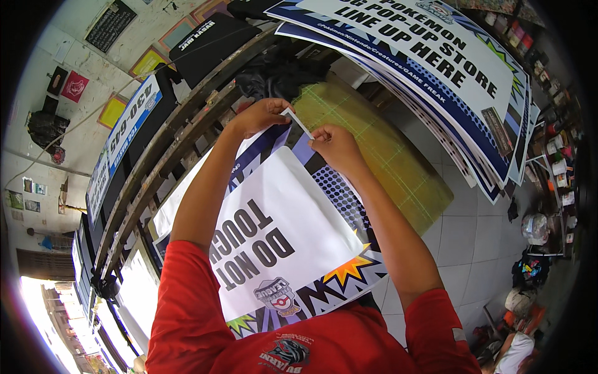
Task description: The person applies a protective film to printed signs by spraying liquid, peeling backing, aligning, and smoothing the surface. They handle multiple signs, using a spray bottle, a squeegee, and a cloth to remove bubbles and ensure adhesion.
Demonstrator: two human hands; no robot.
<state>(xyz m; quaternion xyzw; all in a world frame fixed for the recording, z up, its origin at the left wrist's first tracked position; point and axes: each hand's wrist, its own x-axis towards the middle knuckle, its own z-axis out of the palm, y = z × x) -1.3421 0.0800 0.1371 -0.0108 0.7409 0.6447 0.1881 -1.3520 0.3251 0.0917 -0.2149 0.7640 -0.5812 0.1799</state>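
A large printed sign point(293, 199) lies in front of me, white in the middle with dark lettering, purple dotted areas and orange and green star bursts along its border. At its far end a narrow white strip point(299, 123) runs between my hands. The fingers of my left hand point(265, 117) are pinched at the strip's left end. My right hand point(336, 147) pinches its right end, beside the purple corner of the sign. I cannot tell whether the strip is a separate piece or the sign's turned-up edge. Both forearms reach over the sign.
Beneath the sign's far end is a yellow-green cutting mat point(386, 162) with grid lines. A stack of similar printed boards point(398, 68) stands at the far right. Dark cloth point(280, 75) lies beyond my left hand. Wooden rails point(180, 131) run along the left; grey floor tiles point(464, 243) lie right.
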